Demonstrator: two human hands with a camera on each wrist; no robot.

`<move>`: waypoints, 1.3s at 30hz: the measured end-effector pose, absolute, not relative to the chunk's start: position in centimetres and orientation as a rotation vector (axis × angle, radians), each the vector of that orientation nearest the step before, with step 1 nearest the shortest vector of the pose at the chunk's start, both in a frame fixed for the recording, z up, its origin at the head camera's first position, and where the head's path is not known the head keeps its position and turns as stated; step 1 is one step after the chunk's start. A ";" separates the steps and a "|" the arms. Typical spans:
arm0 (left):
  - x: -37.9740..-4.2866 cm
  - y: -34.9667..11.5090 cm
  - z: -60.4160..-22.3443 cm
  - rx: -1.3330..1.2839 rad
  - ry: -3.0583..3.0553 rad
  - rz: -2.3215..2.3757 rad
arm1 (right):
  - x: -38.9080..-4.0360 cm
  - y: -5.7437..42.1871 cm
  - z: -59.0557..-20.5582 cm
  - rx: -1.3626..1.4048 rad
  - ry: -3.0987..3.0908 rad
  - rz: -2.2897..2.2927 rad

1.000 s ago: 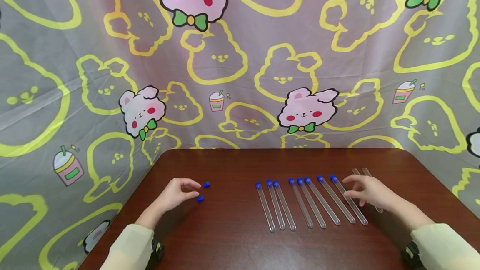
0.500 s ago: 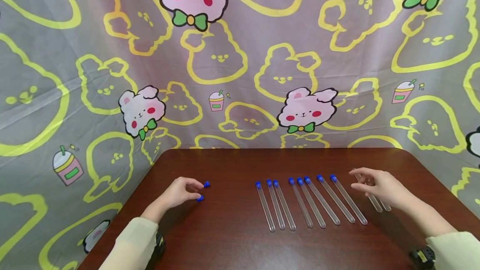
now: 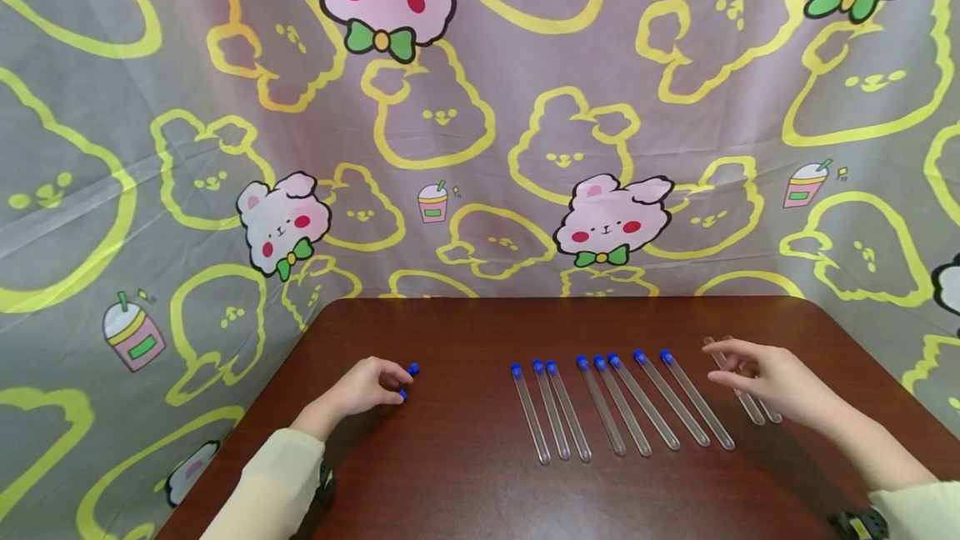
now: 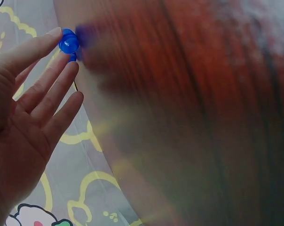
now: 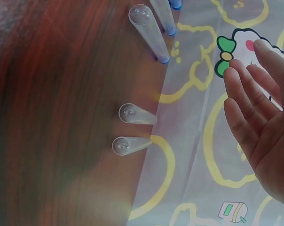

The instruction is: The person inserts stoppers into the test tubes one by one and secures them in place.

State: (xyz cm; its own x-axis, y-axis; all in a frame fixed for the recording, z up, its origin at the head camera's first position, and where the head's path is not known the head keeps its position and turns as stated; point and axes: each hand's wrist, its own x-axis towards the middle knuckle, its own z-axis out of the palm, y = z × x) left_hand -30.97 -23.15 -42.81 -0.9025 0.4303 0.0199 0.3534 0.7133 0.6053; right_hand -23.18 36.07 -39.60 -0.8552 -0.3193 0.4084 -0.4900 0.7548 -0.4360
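Two small blue caps lie on the left of the table, the nearer cap partly hidden by my left thumb and the farther cap beside the fingers. My left hand spans them, with a gap still visible between thumb and index finger; in the left wrist view a blue cap shows by the thumb tip. Over on the right, my right hand hovers above two uncapped clear test tubes, one tube next to another tube. Its fingers are loosely bent and hold nothing; it covers part of the tubes.
Several test tubes with blue caps lie in a row at centre right, from the leftmost capped tube to the rightmost capped tube. The brown table ends against a patterned cloth behind and at both sides.
My right hand has drawn back to the right, from the rightmost capped tube to above the uncapped tubes. The left hand has moved slightly right, closer around the nearer cap.
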 end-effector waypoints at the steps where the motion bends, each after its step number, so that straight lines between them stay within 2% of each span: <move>1: -31.0 -23.1 -42.8 0.636 2.791 0.943 | -23.1 36.1 -39.6 0.628 -2.640 0.782; 31: -31.3 -22.8 -43.2 0.680 2.847 0.961 | -22.1 37.0 -40.3 0.599 -2.570 0.766; 39: -30.8 -22.2 -42.3 0.786 2.848 1.031 | -22.7 37.6 -40.0 0.588 -2.569 0.700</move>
